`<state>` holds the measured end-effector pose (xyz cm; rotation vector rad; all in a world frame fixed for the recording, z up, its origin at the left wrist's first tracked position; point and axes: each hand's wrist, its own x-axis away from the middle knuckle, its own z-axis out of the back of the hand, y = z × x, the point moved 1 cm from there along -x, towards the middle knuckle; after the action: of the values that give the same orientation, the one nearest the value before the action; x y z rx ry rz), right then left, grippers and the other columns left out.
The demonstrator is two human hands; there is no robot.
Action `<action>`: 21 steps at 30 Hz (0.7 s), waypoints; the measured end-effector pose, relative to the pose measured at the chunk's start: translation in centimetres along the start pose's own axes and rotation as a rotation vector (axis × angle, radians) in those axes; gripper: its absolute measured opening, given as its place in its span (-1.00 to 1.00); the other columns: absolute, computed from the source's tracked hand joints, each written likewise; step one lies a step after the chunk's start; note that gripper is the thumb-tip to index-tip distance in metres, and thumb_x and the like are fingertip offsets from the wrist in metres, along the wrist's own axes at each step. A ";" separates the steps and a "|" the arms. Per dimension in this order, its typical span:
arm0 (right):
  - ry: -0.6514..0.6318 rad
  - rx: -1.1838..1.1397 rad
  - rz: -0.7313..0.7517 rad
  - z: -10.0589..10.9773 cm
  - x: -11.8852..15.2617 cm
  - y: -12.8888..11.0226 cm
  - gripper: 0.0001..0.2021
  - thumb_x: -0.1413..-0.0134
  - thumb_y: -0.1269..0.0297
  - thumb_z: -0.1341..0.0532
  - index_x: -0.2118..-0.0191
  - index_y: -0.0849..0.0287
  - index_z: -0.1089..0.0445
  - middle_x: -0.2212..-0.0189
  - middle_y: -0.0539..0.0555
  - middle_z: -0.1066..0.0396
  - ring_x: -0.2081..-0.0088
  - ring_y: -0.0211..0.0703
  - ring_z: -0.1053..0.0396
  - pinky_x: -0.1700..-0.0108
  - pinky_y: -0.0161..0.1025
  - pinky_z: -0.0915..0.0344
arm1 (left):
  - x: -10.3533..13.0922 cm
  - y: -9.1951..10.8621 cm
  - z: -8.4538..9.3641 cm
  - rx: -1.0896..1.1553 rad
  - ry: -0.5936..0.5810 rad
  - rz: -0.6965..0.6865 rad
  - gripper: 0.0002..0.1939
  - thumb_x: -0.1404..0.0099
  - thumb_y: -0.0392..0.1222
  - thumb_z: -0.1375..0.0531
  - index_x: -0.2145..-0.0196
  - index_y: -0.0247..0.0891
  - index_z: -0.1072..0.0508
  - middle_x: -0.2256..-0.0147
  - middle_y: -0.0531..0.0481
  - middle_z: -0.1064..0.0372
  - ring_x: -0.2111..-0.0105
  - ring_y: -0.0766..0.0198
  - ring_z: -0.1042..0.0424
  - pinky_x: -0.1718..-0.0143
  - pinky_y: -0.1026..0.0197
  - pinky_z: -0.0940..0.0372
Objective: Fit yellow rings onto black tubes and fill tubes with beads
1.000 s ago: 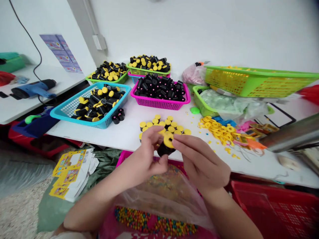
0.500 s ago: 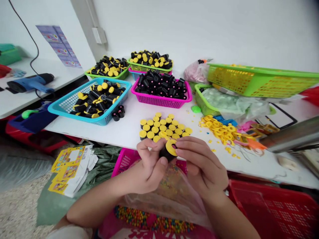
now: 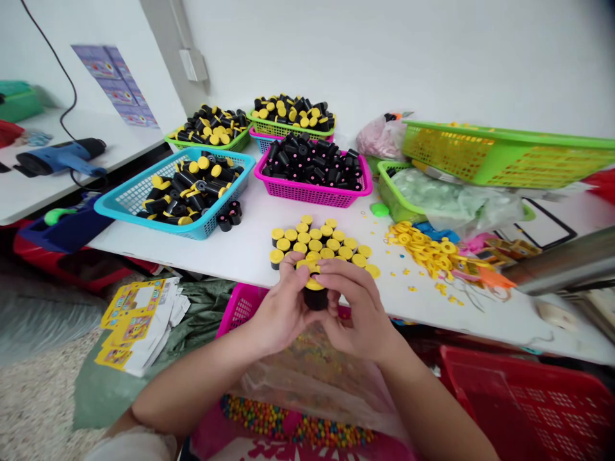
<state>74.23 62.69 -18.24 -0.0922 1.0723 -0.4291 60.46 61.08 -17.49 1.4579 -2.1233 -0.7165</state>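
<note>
Between my two hands, just over the table's front edge, is a short black cylinder with a yellow ring cap point(image 3: 316, 297). My left hand point(image 3: 283, 307) is closed round its left side, thumb on top. My right hand point(image 3: 358, 304) grips the right side, fingers pressing on the yellow cap. Part of the cap is hidden under my fingers. Right behind my hands stands a cluster of upright black cylinders with yellow caps point(image 3: 315, 245). Below my hands lies a clear plastic bag point(image 3: 307, 371) over a pink basket point(image 3: 240, 308), with many small coloured balls point(image 3: 269, 416) nearer me.
A blue basket point(image 3: 108, 205) and a magenta basket point(image 3: 312, 194) hold black cylinders on the white table point(image 3: 225, 256). Loose yellow rings point(image 3: 425, 250) lie at right, beneath a green basket point(image 3: 485, 153). A heat gun point(image 3: 60, 157) rests far left. A red crate point(image 3: 528, 397) stands low right.
My right hand has come inward and both hands now close round the cylinder. The cylinder has turned more upright and shifted slightly left, with fingers now on its yellow cap.
</note>
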 end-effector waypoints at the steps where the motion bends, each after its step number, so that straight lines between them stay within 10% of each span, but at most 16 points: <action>1: 0.020 -0.011 -0.015 -0.2 0.0 0.0 -0.41 0.08 0.64 -0.09 -0.14 0.21 -0.20 -0.04 0.21 -0.27 -0.12 -0.07 -0.27 -0.04 -0.12 -0.44 | -0.1 0.0 -0.2 0.051 0.016 0.018 -0.51 -0.18 0.00 -0.30 0.13 -0.10 -0.07 0.33 0.12 -0.32 0.40 0.34 -0.41 0.46 0.37 -0.31; 13: 0.126 0.048 0.083 -1.2 0.4 0.4 -0.49 0.07 0.58 -0.04 -0.08 0.30 -0.27 0.05 0.25 -0.35 -0.03 0.01 -0.34 -0.03 -0.01 -0.41 | -0.4 -0.4 -0.6 0.266 0.036 0.086 -0.63 -0.11 -0.25 -0.33 0.29 -0.18 -0.16 0.44 0.19 -0.31 0.51 0.39 -0.39 0.55 0.40 -0.28; 21: 0.120 -0.163 -0.105 -0.7 -0.3 0.5 -0.50 0.12 0.46 -0.17 -0.04 0.13 -0.26 0.07 0.17 -0.29 0.01 -0.01 -0.34 -0.02 0.01 -0.40 | -0.6 0.1 -0.6 0.292 -0.203 0.259 -0.76 -0.28 -0.07 -0.21 0.27 -0.33 -0.36 0.40 -0.03 -0.32 0.44 0.36 -0.37 0.52 0.46 -0.26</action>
<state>73.63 63.39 -18.50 -0.2712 1.2232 -0.4458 60.97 61.56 -16.96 1.2554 -2.6024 -0.4895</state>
